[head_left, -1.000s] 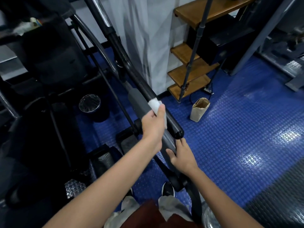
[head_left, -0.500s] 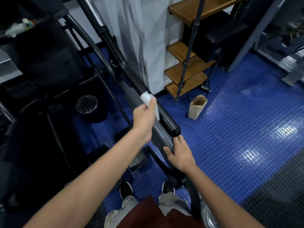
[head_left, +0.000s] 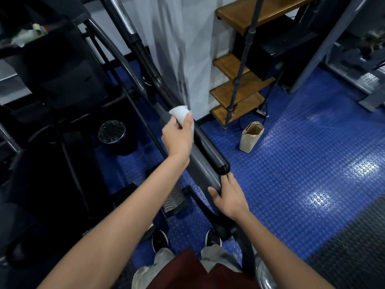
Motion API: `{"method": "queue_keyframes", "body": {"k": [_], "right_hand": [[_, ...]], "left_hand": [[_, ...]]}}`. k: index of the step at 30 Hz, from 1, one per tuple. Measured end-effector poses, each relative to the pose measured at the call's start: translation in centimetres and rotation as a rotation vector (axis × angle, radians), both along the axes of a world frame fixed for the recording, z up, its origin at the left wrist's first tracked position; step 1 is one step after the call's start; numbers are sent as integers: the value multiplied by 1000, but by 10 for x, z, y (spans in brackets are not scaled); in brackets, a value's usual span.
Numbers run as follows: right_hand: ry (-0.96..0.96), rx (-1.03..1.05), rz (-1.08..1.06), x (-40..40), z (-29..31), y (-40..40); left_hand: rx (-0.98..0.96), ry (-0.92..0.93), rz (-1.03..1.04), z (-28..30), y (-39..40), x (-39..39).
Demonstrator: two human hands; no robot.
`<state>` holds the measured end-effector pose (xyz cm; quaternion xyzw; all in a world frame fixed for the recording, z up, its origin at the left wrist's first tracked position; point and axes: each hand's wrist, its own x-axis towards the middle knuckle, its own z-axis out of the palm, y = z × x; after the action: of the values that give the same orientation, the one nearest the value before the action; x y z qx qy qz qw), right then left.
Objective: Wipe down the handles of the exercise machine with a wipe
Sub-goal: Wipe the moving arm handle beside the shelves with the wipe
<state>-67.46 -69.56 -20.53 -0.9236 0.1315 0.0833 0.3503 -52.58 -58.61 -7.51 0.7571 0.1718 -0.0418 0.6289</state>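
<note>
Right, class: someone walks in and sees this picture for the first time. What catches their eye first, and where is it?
First, the white wipe in the middle, pinched by the left hand against the dark handle of the exercise machine. Just below it, the right hand grips the grey bar's near end. Around them spreads the bright blue studded floor, with a brown paper bag standing near the wooden steps.

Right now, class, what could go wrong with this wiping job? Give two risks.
The left hand only pinches the wipe against the black handle; it might slip and fall to the blue floor. The grey bar steadied by the right hand may go unwiped under its fingers.
</note>
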Motion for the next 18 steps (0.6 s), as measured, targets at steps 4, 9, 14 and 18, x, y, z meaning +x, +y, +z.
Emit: {"method": "queue_keyframes", "body": {"k": [4,9,14,18], "right_hand": [[17,-29,-11,2,1,1],[21,-23,1,3,-1,1],[-4,-50,1,2,-2,1],[-1,-47,8,0,0,1]], "left_hand": [[248,-158,-208,-12,-2,-35],[323,-446,-549,-19,6,-97],[706,-858,-1007,-17,37,-59],[882,-855,-1019,-6,48,23]]}}
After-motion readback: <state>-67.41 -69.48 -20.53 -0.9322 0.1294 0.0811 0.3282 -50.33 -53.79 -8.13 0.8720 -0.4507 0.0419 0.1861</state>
